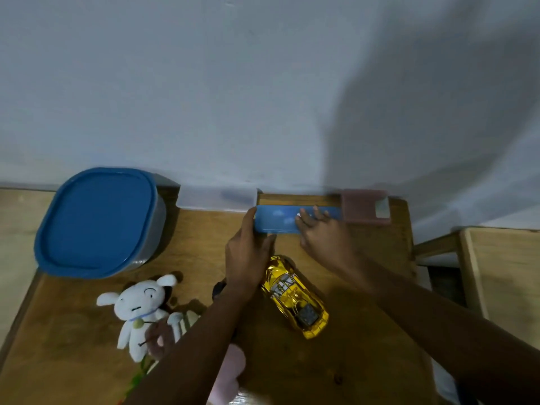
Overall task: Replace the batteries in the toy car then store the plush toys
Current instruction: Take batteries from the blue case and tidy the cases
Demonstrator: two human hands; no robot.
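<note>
A shiny gold toy car [295, 296] lies on the wooden table [73, 331], nose toward the wall. Just behind it a long blue case [276, 219] lies along the table's back edge. My left hand [247, 254] grips the case's left end, thumb and fingers around it. My right hand [321, 232] rests flat on the case's top with fingers spread. A white plush dog [140, 311] lies at the left front, with other plush toys [175, 331] piled beside it and a pink plush [230, 372] partly hidden under my left forearm.
A large container with a blue lid [99, 220] stands at the back left. A clear plastic box [216, 197] and a pink box [365, 206] sit against the wall. A second wooden surface [502, 276] stands to the right, across a gap.
</note>
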